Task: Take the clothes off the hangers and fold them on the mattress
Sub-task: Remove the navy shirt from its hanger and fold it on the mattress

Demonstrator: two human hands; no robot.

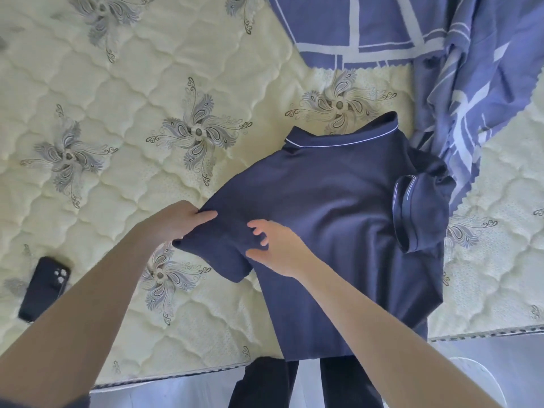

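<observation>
A navy polo shirt (338, 219) with a white-piped collar lies back-up on the quilted cream mattress (123, 92), its hem hanging over the front edge. Its right sleeve is folded in over the body. My left hand (179, 217) pinches the left sleeve at the shoulder edge. My right hand (276, 245) rests on the same sleeve near the armpit, fingers spread and curled into the fabric. No hanger is visible.
A black phone (44, 287) lies at the mattress's left front. A blue-and-white patterned sheet (459, 69) is bunched at the back right, touching the shirt's shoulder. The mattress edge runs along the bottom, with floor and dark trouser legs (265, 384) below.
</observation>
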